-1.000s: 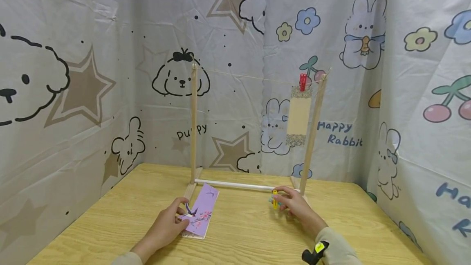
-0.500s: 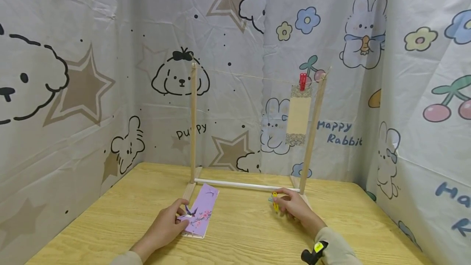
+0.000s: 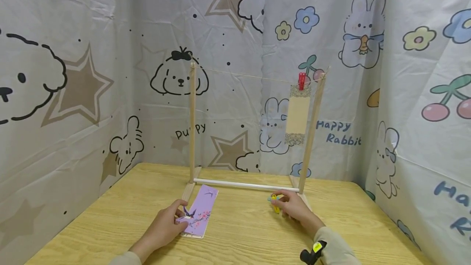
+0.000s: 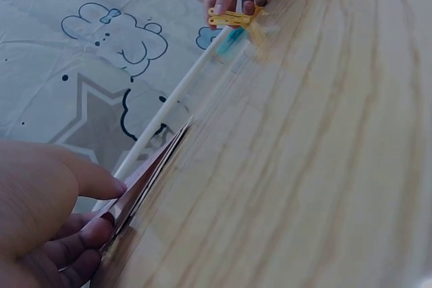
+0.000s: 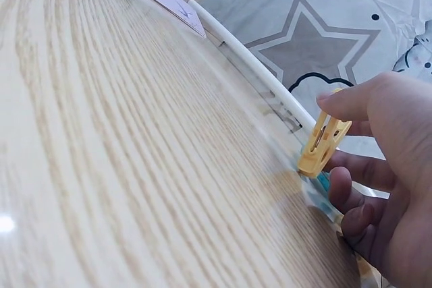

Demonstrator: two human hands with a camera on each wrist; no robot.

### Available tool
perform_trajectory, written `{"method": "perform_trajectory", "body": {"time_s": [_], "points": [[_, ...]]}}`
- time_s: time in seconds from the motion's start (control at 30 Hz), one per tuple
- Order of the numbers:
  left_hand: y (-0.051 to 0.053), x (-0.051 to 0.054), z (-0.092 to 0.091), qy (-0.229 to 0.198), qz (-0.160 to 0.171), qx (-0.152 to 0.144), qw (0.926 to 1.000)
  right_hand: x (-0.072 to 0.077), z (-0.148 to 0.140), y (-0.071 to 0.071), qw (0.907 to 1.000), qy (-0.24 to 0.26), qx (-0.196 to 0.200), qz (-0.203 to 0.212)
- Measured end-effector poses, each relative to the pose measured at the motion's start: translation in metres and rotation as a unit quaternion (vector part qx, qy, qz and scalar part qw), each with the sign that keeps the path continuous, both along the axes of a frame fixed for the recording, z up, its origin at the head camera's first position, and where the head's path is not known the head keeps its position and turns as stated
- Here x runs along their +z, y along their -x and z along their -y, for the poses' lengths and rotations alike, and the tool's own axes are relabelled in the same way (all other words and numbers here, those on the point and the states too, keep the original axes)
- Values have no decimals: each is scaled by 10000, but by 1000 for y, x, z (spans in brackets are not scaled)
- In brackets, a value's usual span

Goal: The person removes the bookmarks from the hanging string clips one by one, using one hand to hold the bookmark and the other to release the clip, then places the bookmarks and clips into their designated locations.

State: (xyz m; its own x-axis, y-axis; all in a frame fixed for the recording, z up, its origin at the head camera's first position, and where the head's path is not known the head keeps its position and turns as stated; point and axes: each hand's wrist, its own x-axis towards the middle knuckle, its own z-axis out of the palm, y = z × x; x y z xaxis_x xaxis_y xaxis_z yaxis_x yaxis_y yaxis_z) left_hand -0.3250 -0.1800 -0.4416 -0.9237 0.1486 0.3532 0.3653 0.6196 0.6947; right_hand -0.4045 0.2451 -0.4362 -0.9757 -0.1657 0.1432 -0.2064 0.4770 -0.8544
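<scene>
My left hand pinches the left edge of a purple card printed with swallows and pink blossoms. Beneath it shows the pale edge of at least one more card; in the left wrist view, their edges lie stacked and slightly fanned near the tabletop. To the right, my right hand holds a yellow clothespin between thumb and fingers, low over the table. Something teal, perhaps another clothespin, shows right beside it, partly hidden by the fingers.
A wooden frame with two posts and a white crossbar stands behind the hands. Between the post tops runs a thin string. From its right end hangs a beige card on a red clothespin. Printed curtains surround the table.
The yellow clothespin has tipped in my right fingers, from upright to slanting, and sits slightly lower. My left hand and the purple card have stayed nearly still.
</scene>
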Motion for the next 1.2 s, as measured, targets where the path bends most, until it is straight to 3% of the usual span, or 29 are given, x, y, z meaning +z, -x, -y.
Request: {"method": "perform_trajectory", "body": {"time_s": [0.37, 1.2], "points": [[-1, 0, 0, -92, -126, -255, 9996, -6, 0, 3, 9988, -349, -35, -341], [-4, 2, -3, 40, 47, -52, 10000, -7, 1, 4, 9965, -601, -34, -577]]}}
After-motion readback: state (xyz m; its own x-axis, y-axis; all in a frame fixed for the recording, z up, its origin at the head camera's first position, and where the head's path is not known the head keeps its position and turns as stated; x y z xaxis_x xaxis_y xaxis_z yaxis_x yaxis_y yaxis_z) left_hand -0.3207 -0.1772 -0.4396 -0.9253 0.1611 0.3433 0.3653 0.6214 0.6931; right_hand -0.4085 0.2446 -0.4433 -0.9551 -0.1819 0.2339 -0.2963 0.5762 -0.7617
